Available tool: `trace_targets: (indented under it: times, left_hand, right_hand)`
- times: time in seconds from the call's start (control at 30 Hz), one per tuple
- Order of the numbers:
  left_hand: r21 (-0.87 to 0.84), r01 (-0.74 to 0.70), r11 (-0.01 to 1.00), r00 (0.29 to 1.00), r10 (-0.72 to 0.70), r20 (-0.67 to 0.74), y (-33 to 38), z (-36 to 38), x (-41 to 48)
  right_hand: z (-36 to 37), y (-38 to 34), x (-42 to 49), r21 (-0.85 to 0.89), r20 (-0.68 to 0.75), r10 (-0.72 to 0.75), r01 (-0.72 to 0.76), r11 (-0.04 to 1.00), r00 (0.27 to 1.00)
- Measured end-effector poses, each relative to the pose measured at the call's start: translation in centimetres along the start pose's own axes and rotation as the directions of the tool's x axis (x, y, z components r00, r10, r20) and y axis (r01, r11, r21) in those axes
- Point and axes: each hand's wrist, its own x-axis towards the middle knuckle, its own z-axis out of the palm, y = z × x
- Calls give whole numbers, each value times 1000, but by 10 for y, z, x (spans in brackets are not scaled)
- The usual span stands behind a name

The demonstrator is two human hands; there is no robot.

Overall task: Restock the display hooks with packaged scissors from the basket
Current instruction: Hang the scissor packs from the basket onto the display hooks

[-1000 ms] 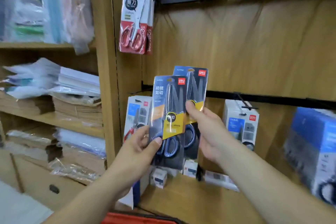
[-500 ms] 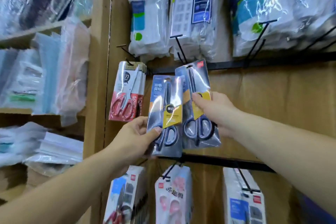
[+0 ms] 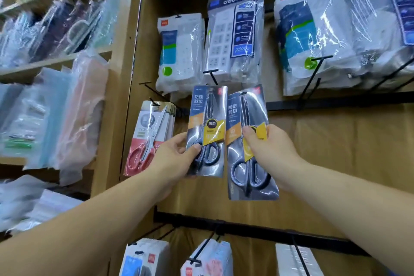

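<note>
My left hand (image 3: 173, 159) pinches the lower edge of a blue-and-yellow pack of black-handled scissors (image 3: 207, 119), held upright. My right hand (image 3: 271, 152) grips a second, larger pack of the same scissors (image 3: 248, 163), tilted slightly right. The two packs sit side by side in front of the wooden display wall. A bare black hook (image 3: 211, 75) juts out just above the left pack. Red-handled scissors packs (image 3: 150, 136) hang on a hook to the left. The basket is out of view.
Bagged power strips (image 3: 180, 51) and larger bagged goods (image 3: 318, 36) hang on hooks above. Black rails (image 3: 257, 229) with more hung packs (image 3: 143, 257) run below. Left of a wooden post (image 3: 121, 87), shelves hold plastic-wrapped stationery (image 3: 56, 105). Bare brown wall lies right of my hands.
Both hands have lifted the two packs up the display wall, and my view has tilted upward. The packs have drawn apart, the right one now lower and separate from the left.
</note>
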Motion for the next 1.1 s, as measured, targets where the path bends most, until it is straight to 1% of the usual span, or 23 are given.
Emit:
trace_targets:
  times: [0.1,0.2,0.3,0.4,0.5,0.63,0.77,0.8,0.9,0.93,0.97,1.0,1.03,1.07,1.1]
  left_hand:
    - [44,11,999,1000,-11,7,-5,4,6]
    - [45,29,999,1000,-29,7,-10,10,8]
    - [72,61,996,997,-56,-61,-12,15,13]
    - [97,133,986,987,-122,-106,-16,22,23]
    - [107,196,975,978,-187,-89,-22,28,28]
    - [107,217,970,976,-212,-57,-31,35,26]
    - [130,223,966,973,-213,-87,-43,26,20]
    - [157,216,964,975,-203,-95,-43,22,18]
    - [336,209,918,975,-169,-144,-38,14,6]
    - [342,205,917,975,-160,-155,-36,12,0]
    - [284,197,938,978,-165,-130,-31,11,-7]
    - [166,200,966,979,-192,-65,-27,11,-13]
    - [62,218,974,975,-220,31,-23,11,-21]
    - [-9,229,973,966,-226,122,-20,13,-26]
    - [-51,222,974,961,-210,178,-18,14,-31]
  right_hand:
    - [-5,5,-2,14,0,-13,13,1000,1000]
    - [-6,8,-4,8,0,-25,25,1000,1000]
    - [-6,12,-5,-2,2,-34,34,999,999]
    - [-10,15,-5,14,-6,-38,38,999,999]
    - [-12,14,-8,38,14,-50,49,998,999]
    - [-16,8,-14,77,86,-65,58,995,994]
    - [-15,2,-13,182,138,-14,-11,983,990]
    - [-14,3,-12,199,151,6,-37,979,989]
    - [-3,5,-11,264,175,61,-106,959,983]
    - [2,5,-9,298,184,70,-123,947,980]
    - [7,3,-8,328,191,75,-136,935,979]
    - [13,2,-6,349,194,73,-138,927,978]
    - [19,0,-3,367,196,65,-135,920,978]
    - [24,-2,0,388,197,57,-132,912,979]
    - [28,-4,2,409,201,51,-131,903,978]
